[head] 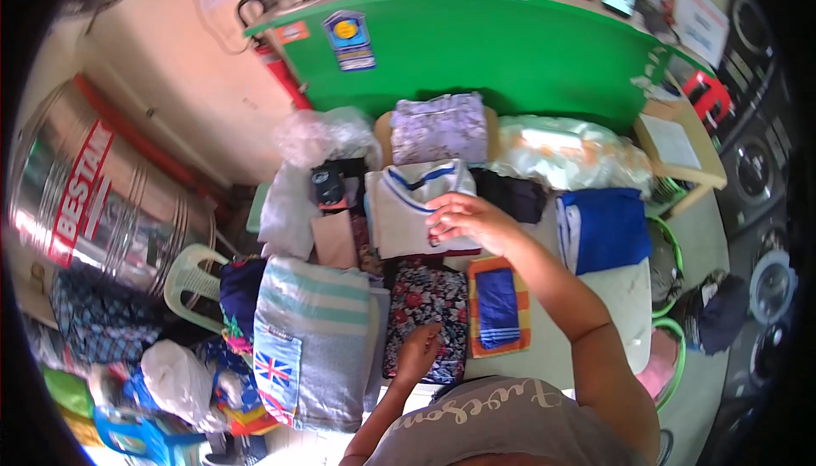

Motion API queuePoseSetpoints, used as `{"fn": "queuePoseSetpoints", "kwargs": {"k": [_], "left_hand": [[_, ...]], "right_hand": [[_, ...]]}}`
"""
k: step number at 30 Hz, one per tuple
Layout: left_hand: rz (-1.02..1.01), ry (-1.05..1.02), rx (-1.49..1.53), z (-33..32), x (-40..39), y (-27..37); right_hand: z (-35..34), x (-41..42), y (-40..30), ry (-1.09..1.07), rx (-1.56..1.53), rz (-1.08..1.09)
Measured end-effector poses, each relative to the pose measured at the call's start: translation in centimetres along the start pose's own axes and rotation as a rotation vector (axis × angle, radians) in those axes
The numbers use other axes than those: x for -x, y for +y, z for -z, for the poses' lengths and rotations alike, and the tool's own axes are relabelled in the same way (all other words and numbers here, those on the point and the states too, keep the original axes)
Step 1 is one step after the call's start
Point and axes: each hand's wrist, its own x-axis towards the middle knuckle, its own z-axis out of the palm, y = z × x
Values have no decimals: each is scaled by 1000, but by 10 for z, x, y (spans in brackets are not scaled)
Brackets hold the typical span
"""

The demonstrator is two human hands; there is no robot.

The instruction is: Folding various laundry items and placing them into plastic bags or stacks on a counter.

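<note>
My right hand (468, 217) is over a folded white shirt with a blue-trimmed collar (401, 224), fingers apart and slightly curled. Lower down, my left hand (419, 351) lies at a folded black floral garment (424, 287), its fingers curled; whether they pinch the fabric is unclear. To the right of the floral garment, a folded blue cloth (498, 307) rests on an orange and yellow checked cloth (524, 332). A folded striped towel (319, 338) is at the left. Folded blue fabric (605, 227) sits at the table's right, and a folded lilac garment (438, 128) at the back.
Plastic-wrapped bundles (567, 150) line the back of the white table (612, 319), before a green counter (478, 52). A plastic chair (185, 278) and bagged laundry (182, 377) stand left. Green-rimmed baskets (677, 364) stand right, near front-loading washing machines (755, 170).
</note>
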Motion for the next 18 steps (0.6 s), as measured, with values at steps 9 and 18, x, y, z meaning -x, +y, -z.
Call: {"fn": "queuePoseSetpoints", "kwargs": {"k": [9,18], "left_hand": [[-44,-233,-116,-62,-27,47],[102,-196,-199,-165,-29,104]], "right_hand": [[229,156,-10,734,85,44],[448,230,1,1966,980,89]]}}
